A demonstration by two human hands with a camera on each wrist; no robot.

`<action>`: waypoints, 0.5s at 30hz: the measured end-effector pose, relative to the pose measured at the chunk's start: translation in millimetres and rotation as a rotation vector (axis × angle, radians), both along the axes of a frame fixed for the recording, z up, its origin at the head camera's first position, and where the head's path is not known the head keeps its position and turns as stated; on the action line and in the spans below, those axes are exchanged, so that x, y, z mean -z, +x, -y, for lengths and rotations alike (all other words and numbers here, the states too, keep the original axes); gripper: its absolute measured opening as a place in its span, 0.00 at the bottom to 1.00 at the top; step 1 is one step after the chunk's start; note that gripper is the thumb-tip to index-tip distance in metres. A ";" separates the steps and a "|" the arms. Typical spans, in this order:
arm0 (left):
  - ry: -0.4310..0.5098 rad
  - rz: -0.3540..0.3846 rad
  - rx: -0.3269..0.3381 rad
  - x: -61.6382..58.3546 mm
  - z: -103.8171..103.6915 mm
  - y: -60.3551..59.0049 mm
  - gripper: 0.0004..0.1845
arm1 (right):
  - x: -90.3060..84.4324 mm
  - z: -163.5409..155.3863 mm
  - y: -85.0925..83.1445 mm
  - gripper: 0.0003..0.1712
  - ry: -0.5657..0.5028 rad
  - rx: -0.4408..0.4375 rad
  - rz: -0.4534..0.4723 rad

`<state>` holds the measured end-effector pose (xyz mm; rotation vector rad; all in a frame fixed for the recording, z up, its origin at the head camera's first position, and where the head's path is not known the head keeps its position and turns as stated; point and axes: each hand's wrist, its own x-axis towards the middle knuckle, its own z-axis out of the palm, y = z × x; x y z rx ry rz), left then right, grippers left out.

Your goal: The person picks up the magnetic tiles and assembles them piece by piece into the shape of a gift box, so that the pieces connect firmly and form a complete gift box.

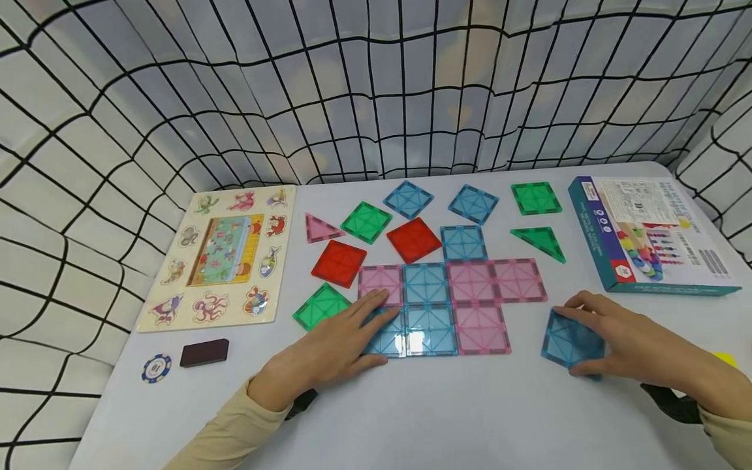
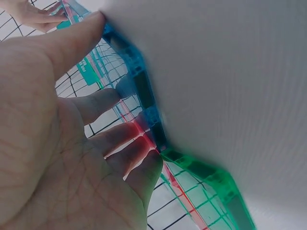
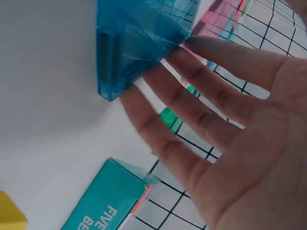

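Puzzle board (image 1: 220,254) and box (image 1: 658,235) flank loose tiles (image 1: 414,240); right hand (image 1: 634,336)'s pinching a blue square (image 1: 565,338), left hand (image 1: 329,343)'s fingers laid out over joined ones.

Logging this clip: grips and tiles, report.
Left grip rests on tile block. Right grip pinches blue tile, apart from block. Loose tiles lie close beyond block.
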<state>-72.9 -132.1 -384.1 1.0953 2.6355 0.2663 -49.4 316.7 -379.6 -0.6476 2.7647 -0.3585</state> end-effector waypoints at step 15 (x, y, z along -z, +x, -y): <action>0.013 0.008 0.001 1.2 1.4 0.6 0.41 | -5.0 31.3 -13.6 0.43 -0.074 -0.191 -0.119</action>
